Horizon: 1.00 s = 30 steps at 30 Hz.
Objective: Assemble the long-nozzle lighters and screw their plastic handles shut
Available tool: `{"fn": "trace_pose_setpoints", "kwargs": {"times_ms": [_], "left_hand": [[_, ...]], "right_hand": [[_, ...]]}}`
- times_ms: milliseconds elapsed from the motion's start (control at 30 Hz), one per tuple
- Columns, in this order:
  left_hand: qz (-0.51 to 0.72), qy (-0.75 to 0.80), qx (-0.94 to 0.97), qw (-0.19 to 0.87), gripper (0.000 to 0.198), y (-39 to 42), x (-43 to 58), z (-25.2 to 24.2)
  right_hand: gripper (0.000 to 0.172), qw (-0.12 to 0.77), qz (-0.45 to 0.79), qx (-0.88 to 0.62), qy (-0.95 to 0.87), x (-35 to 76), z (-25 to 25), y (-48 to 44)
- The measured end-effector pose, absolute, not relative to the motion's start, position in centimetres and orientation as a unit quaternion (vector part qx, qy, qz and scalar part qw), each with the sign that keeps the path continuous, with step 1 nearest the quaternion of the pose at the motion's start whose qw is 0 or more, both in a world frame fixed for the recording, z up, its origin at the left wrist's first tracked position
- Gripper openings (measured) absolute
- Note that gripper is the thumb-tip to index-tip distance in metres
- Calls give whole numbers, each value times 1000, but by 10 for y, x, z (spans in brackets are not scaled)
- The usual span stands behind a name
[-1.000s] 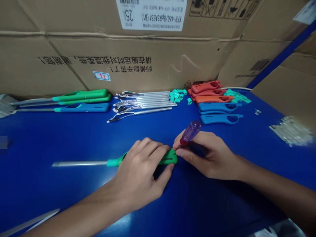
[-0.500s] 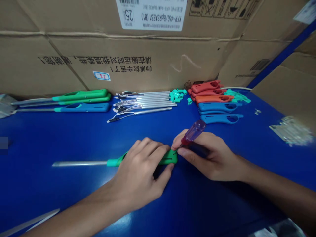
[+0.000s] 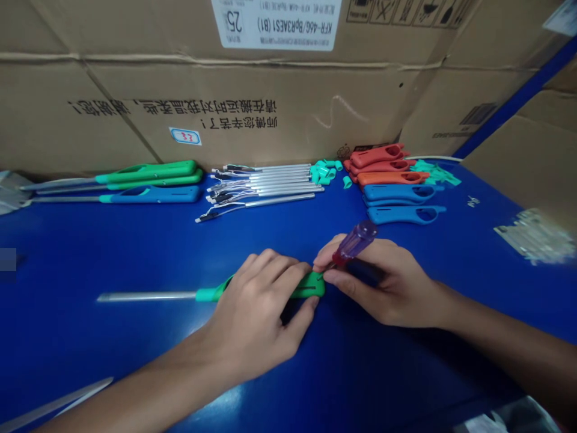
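Observation:
A long lighter with a green handle (image 3: pixel 311 285) and a thin metal tube lies flat on the blue table (image 3: pixel 67 252). My left hand (image 3: pixel 259 313) is closed over the handle and presses it down. My right hand (image 3: pixel 383 282) pinches a small screwdriver with a purple see-through handle (image 3: pixel 356 239). Its tip rests at the right end of the green handle.
At the back lie finished green and blue lighters (image 3: pixel 148 180), a bundle of metal tubes (image 3: pixel 265 183), small teal caps (image 3: pixel 325 170), and red and blue handle shells (image 3: pixel 396 186). Cardboard boxes (image 3: pixel 270 90) wall the rear. A clear bag (image 3: pixel 532 234) sits at right.
The screwdriver's purple handle has tipped slightly to the right and turned between my fingers. My left hand and the green lighter have stayed where they were.

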<state>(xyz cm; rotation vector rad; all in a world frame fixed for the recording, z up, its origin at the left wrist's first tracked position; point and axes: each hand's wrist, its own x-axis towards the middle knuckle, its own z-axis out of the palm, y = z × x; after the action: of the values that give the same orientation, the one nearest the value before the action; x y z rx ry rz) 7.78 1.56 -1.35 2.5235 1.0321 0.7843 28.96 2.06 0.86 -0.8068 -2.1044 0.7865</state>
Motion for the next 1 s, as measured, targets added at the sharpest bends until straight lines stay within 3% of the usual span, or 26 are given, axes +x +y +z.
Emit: {"fn": "trace_pose_setpoints", "kwargs": {"times_ms": [700,1000], "left_hand": [[265,363,880,157,16,15,77,-13],[272,361,878,156,18,14,77,-13]], "right_hand": [[5,391,316,-309,-807,289,5,23],[13,386,309,-279,-823,291,6,23]]}}
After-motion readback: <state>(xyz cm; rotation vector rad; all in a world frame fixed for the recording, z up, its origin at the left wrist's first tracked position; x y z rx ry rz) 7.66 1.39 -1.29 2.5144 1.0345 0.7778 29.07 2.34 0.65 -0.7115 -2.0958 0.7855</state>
